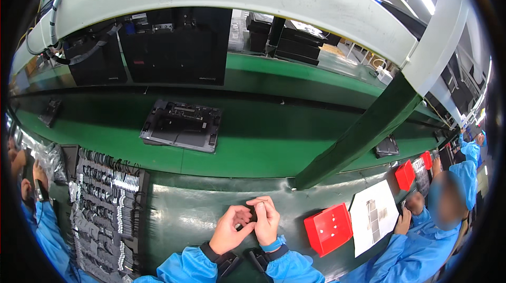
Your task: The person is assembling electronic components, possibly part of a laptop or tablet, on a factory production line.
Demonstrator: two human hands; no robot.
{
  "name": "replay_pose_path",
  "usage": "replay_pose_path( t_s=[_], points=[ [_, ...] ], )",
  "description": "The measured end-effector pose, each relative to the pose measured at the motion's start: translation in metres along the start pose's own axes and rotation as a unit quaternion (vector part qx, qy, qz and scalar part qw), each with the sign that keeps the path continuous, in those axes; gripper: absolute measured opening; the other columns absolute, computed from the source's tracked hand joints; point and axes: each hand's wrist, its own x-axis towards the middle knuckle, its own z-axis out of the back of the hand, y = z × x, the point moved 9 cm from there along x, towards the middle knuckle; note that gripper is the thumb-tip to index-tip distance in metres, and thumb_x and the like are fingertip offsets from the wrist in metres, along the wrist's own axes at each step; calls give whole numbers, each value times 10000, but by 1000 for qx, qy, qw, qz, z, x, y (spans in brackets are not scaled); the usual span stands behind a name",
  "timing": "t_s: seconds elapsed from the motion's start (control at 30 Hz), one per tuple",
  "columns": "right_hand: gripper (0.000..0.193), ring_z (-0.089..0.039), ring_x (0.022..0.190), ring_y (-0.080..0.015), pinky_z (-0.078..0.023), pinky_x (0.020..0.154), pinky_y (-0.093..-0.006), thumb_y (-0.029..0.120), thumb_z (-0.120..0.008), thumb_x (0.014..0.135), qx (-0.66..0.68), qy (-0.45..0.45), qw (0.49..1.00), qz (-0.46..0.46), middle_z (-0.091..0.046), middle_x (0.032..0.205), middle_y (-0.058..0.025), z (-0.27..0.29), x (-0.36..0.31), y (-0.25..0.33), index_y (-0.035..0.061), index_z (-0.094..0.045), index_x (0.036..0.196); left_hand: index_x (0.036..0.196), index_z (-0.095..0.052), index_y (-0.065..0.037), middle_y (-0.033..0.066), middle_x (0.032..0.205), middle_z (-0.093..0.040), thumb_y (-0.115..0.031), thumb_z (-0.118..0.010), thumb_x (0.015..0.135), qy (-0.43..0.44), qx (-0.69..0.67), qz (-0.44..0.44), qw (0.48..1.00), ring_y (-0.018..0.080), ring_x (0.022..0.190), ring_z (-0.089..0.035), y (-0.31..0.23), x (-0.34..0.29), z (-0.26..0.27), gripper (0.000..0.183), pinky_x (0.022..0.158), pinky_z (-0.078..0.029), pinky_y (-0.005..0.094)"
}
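Above the green tabletop, my left hand and my right hand meet close together. The fingers of the left are curled inward, its thumb pointing at the right hand. On the right, thumb and fingers are bent together in a pinch. A small dark spot shows between the hands, too small to name. Both wrists wear dark bands, and the right also has a blue one. To the right of my hands stands a red bin with a few small white pieces inside.
Left, a tray holds rows of small grey-and-silver cabled parts. An opened laptop base lies on the green conveyor ahead. A slanted green post rises beyond the bin. A white sheet lies beside a co-worker in blue; another person's arm is far left.
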Motion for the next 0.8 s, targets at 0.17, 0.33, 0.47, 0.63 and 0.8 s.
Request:
replay_pose_path(
  t_s=[0.17,0.33,0.47,0.63,0.8],
  points=[
    [180,-526,819,-103,-430,741,-236,85,-515,937,40,47,997,-52,-574,900,-49,-9,-3,-13,-33,-651,930,1078,-509,-6,56,937,-595,47,-646,827,-4,-1,0,1000,102,828,-585,-4,-3,6,291,702,-490,240],
    [123,-569,748,-69,-465,668,-206,26,-630,867,21,88,994,-68,-588,894,-24,-19,-6,-27,-30,-629,976,1069,-535,-3,48,923,-623,32,-572,887,-89,-121,14,989,91,806,-580,-1,5,28,190,687,-484,233],
    [145,-572,743,-54,-463,646,-199,46,-666,854,8,99,991,-86,-613,839,5,-21,-8,-35,-1,-633,987,1085,-551,7,63,948,-637,-4,-590,898,-83,-162,57,982,98,838,-607,9,7,33,191,750,-505,228],
    [139,-565,705,-24,-432,584,-164,54,-668,860,52,85,991,-89,-634,786,14,-14,-10,-42,8,-615,980,1075,-575,-2,55,957,-644,-25,-593,901,-70,-148,63,984,98,856,-604,12,11,27,176,741,-503,241],
    [129,-566,674,-32,-427,566,-166,55,-660,871,35,111,990,-78,-631,780,7,-20,-9,-37,5,-597,972,1081,-583,21,69,952,-661,-20,-597,902,-70,-177,69,979,98,830,-623,14,10,30,184,718,-507,227]
  ],
)
